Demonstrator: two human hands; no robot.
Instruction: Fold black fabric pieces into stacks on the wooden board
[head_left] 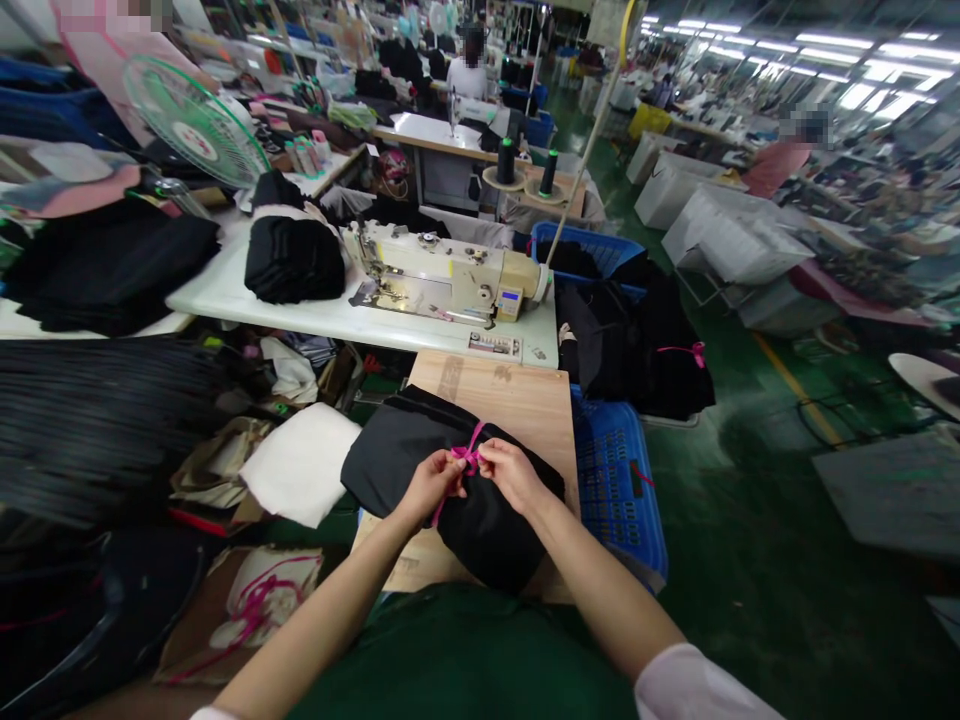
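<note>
A bundle of folded black fabric (pixel 405 445) lies on a wooden board (pixel 540 400) in front of me. Around its middle runs a pink ribbon (pixel 475 434), gathered into a small knot or bow on top. My left hand (pixel 436 482) pinches the ribbon at the left side of the knot. On the other side, my right hand (pixel 510 473) is closed on the ribbon too, fingertips close to the left ones. The underside of the bundle is hidden.
Beyond the board stands a sewing machine (pixel 450 270) on a white table, beside a tied black stack (pixel 292 250). A blue basket (pixel 619 490) is at the right, below more black bundles (pixel 637 340). A box with pink ribbon scraps (pixel 255 600) sits lower left. A green fan (pixel 196 122) stands far left.
</note>
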